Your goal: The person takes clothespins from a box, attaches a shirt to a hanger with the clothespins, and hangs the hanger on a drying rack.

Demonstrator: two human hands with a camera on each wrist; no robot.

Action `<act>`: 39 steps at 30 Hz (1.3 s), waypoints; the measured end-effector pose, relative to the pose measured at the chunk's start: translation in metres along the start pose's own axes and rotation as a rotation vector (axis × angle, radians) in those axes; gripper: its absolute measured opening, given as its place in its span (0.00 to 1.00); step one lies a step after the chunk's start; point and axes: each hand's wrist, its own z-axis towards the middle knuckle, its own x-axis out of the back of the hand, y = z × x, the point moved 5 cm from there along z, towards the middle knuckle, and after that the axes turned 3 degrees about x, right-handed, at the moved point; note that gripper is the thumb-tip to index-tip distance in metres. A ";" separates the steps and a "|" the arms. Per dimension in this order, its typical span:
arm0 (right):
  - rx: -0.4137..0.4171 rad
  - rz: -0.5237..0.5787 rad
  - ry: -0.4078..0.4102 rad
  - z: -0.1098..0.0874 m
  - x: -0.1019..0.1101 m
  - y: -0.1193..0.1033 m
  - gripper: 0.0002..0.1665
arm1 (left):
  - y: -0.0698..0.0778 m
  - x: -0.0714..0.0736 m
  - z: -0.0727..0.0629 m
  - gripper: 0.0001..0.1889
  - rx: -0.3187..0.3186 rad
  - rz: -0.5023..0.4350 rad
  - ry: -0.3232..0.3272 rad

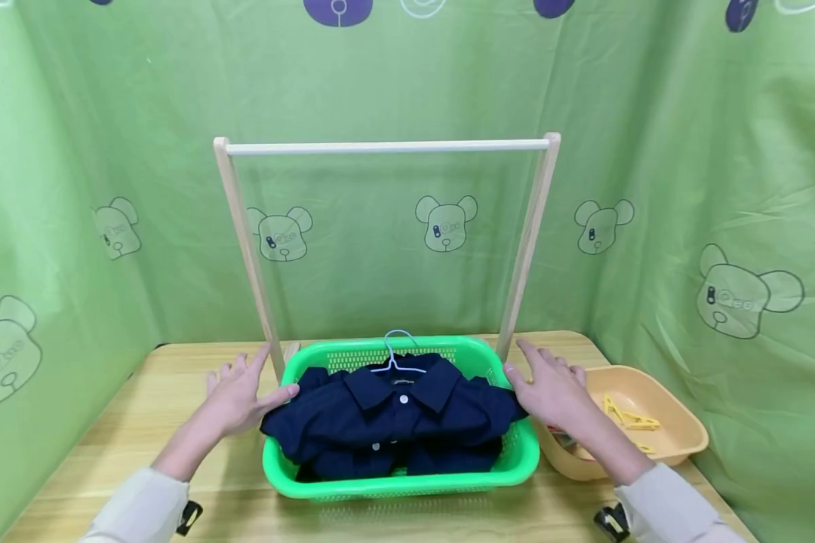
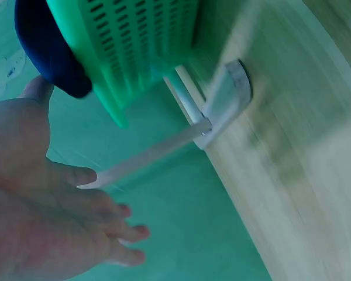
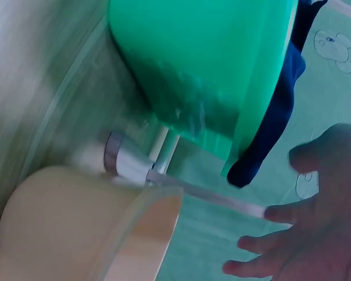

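Note:
A dark navy button-up shirt [image 1: 407,418] lies in a green plastic basket [image 1: 401,486], its sleeves lapping over both side rims. From its collar rises the hook of a pale blue hanger [image 1: 392,354]. My left hand [image 1: 241,396] is spread beside the basket's left rim, thumb at the shirt's sleeve edge. On the opposite side, my right hand [image 1: 557,388] spreads its fingers near the other sleeve. Both wrist views show the left palm [image 2: 64,205] and right palm [image 3: 322,216] with straight, parted fingers that hold nothing.
Behind the basket stands a wooden rack with a white top bar [image 1: 387,147]. At right, a peach-coloured basin [image 1: 679,411] holds several yellow clothespins [image 1: 641,422]. Green patterned curtains [image 1: 394,75] enclose the wooden table [image 1: 143,400] on the back and sides.

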 end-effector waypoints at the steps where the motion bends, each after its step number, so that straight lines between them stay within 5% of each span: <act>1: 0.003 -0.003 -0.009 0.000 0.000 -0.002 0.36 | 0.003 -0.001 0.000 0.50 -0.011 -0.011 -0.014; 13: 0.077 0.037 -0.049 -0.001 -0.001 -0.026 0.26 | 0.036 -0.007 -0.004 0.42 -0.105 -0.004 -0.123; 22: 0.128 0.064 -0.054 -0.001 -0.002 -0.036 0.19 | 0.045 -0.008 -0.005 0.22 -0.143 0.046 -0.120; 39: 0.182 0.020 -0.014 0.001 -0.007 -0.041 0.05 | 0.047 -0.009 -0.002 0.07 -0.183 0.030 -0.095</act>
